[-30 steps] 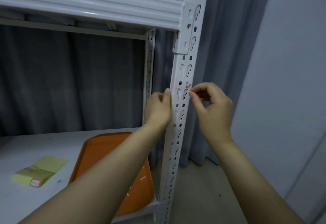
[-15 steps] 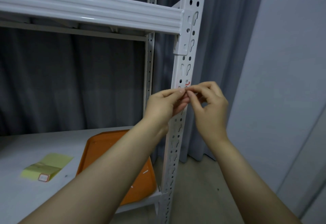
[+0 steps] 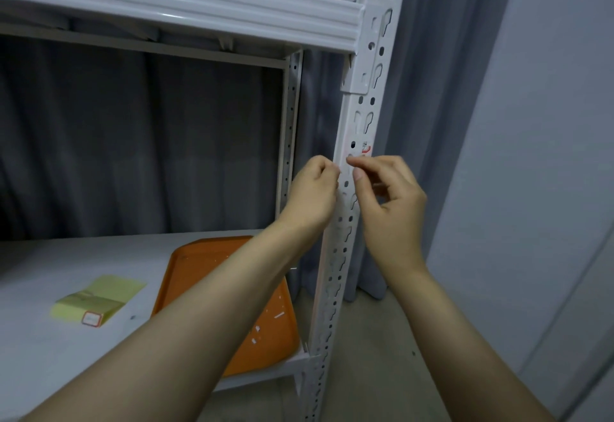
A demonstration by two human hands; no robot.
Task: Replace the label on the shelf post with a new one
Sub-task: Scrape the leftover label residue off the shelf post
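- While the person is facing a white metal shelf, both hands are reaching up to the front shelf post (image 3: 345, 238), which is full of holes and slots.
- The label (image 3: 365, 148), a small white piece with red marks, is sitting on the front face of the post. It is a little below the bracket of the upper shelf beam (image 3: 166, 6) and just above the fingertips of the right hand.
- The left hand (image 3: 312, 192) is touching the left edge of the post with curled fingers. I cannot tell if it is holding something between them.
- The right hand (image 3: 388, 202) is holding its thumb and first finger close together, in a narrow pinch, against the face of the post just under the label. The other fingers are curling loosely. Whether the pinch is catching the edge of the label, I cannot tell.
- On the lower shelf (image 3: 50, 355) an orange tray (image 3: 206, 265) is lying near the post, partly under the left forearm, and small white paper scraps (image 3: 279, 315) are lying on it.
- Left of the tray, well apart from the post, a yellow pad (image 3: 106, 292) is lying flat, and a small white sticker (image 3: 91, 318) with a red border is sitting at its near corner.
- A grey curtain (image 3: 133, 139) is hanging behind the shelf, and a pale wall (image 3: 548, 122) is showing at the right.
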